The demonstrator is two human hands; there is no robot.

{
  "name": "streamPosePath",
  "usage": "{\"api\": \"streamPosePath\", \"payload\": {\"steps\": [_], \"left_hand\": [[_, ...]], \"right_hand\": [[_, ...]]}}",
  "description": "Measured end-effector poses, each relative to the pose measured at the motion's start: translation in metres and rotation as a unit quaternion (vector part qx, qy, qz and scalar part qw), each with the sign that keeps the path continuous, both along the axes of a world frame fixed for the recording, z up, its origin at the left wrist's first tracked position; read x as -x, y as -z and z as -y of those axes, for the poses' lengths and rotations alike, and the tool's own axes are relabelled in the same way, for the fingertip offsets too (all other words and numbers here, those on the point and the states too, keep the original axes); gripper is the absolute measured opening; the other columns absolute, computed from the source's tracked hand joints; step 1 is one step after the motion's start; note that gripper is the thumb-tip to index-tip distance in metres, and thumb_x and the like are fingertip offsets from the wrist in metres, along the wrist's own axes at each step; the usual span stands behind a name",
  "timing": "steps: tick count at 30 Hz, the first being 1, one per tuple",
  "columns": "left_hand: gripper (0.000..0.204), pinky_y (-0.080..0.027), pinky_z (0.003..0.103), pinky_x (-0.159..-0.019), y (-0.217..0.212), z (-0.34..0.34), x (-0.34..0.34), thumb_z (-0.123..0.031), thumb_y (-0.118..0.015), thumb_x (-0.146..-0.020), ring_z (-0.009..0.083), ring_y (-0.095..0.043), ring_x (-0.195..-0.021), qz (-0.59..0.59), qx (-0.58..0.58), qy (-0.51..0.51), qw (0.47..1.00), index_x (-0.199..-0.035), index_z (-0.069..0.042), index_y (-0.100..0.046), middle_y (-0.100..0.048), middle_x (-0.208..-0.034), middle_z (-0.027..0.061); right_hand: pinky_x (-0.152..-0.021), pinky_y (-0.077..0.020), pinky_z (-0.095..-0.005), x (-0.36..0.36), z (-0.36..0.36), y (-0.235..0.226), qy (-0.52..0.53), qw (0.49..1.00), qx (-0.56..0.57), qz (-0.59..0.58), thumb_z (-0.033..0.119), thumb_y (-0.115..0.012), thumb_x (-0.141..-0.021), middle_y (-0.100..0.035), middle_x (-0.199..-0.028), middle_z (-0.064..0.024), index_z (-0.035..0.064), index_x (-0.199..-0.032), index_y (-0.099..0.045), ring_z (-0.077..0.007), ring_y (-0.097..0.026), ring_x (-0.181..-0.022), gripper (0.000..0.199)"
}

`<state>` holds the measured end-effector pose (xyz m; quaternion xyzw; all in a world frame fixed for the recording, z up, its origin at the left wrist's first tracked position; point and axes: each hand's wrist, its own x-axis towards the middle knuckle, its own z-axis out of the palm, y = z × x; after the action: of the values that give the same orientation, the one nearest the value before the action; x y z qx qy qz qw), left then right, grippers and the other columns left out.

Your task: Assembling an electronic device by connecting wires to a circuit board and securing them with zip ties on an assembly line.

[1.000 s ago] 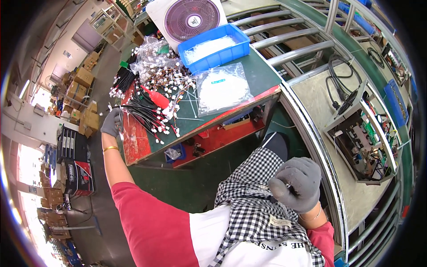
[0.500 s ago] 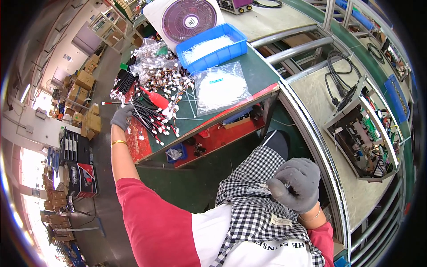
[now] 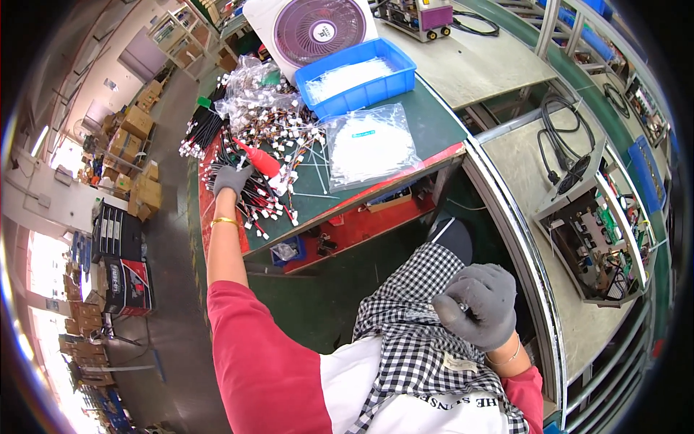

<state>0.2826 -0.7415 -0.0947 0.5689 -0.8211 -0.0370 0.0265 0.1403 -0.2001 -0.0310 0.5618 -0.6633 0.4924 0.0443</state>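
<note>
My left hand [image 3: 231,179], in a grey glove, reaches into a heap of black and red wire leads [image 3: 256,197] with white connectors on the green bench. Its fingers are drawn together among the leads; what lies between them is hidden. Touching distance from those fingers, a red bottle [image 3: 263,162] with a pointed nozzle lies on the heap. My right hand [image 3: 478,307], also grey-gloved, is held above my checked apron, away from the bench. Its fingers are curled closed with the thumb against them, and a tiny pale spot shows at the gap, too small to name.
Behind the wires stand a blue bin [image 3: 361,83] of white pieces and a fan [image 3: 322,32]. A clear bag [image 3: 372,145] of white parts lies near the bench edge. At right, a metal-railed line carries an opened device [image 3: 596,231] and a black cable [image 3: 553,137].
My left hand has moved right, from the outer edge of the wire heap onto the leads beside the red bottle. My right hand stays closed in nearly the same place.
</note>
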Motion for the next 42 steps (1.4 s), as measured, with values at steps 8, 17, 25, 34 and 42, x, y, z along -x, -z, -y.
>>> {"api": "streamPosePath", "payload": {"steps": [8,17,25,34,42], "left_hand": [[0.059,-0.051,0.043,-0.091,-0.003,-0.005,-0.002,-0.044,-0.073,-0.071,0.0382,-0.065,-0.106,0.016,0.014,-0.034,0.999,-0.104,0.005,-0.069,-0.066,-0.111,0.0276],[0.054,-0.051,0.048,-0.076,0.010,-0.071,0.003,-0.050,-0.070,-0.071,0.0414,-0.067,-0.086,0.014,0.023,0.102,0.994,-0.087,0.001,-0.072,-0.067,-0.088,0.0283],[0.040,-0.042,0.035,-0.050,0.002,-0.041,-0.076,-0.041,-0.068,-0.082,0.0157,-0.056,-0.055,-0.421,-0.111,-0.079,0.897,-0.074,-0.002,-0.065,-0.057,-0.060,0.0046],[0.018,-0.032,0.023,-0.047,-0.083,-0.274,0.028,-0.022,-0.064,-0.091,0.0040,-0.045,-0.052,-0.558,-0.081,0.184,0.805,-0.083,-0.006,-0.060,-0.049,-0.060,-0.0047],[0.024,-0.050,0.039,-0.060,0.015,-0.482,0.110,-0.018,-0.072,-0.081,0.0320,-0.064,-0.067,-0.236,-0.337,0.652,0.637,-0.099,-0.004,-0.065,-0.066,-0.077,0.0157]], "right_hand": [[-0.045,-0.0416,-0.0299,-0.002,0.002,-0.001,-0.002,1.000,-0.005,-0.012,0.012,-0.078,-0.069,-0.059,-0.061,-0.0047,0.0090,-0.066,-0.057,-0.0209,-0.058,-0.050,0.022],[-0.046,-0.0429,-0.0308,-0.007,-0.002,-0.003,0.004,1.000,0.002,-0.005,0.013,-0.078,-0.068,-0.060,-0.062,-0.0055,0.0088,-0.066,-0.058,-0.0216,-0.060,-0.052,0.021],[-0.049,-0.0427,-0.0310,-0.006,-0.017,-0.001,0.010,1.000,0.005,-0.005,0.013,-0.078,-0.068,-0.060,-0.063,-0.0060,0.0080,-0.068,-0.059,-0.0219,-0.059,-0.053,0.019],[-0.072,-0.0477,-0.0298,0.013,-0.018,0.024,0.032,0.968,0.019,0.247,0.010,-0.057,-0.086,-0.063,-0.087,-0.0102,-0.0028,-0.096,-0.062,-0.0177,-0.061,-0.079,0.017],[-0.080,-0.0455,-0.0254,0.017,-0.089,0.045,0.105,0.827,0.226,0.503,0.025,-0.045,-0.103,-0.060,-0.092,-0.0061,-0.0032,-0.133,-0.044,-0.0110,-0.054,-0.085,0.041]]}}
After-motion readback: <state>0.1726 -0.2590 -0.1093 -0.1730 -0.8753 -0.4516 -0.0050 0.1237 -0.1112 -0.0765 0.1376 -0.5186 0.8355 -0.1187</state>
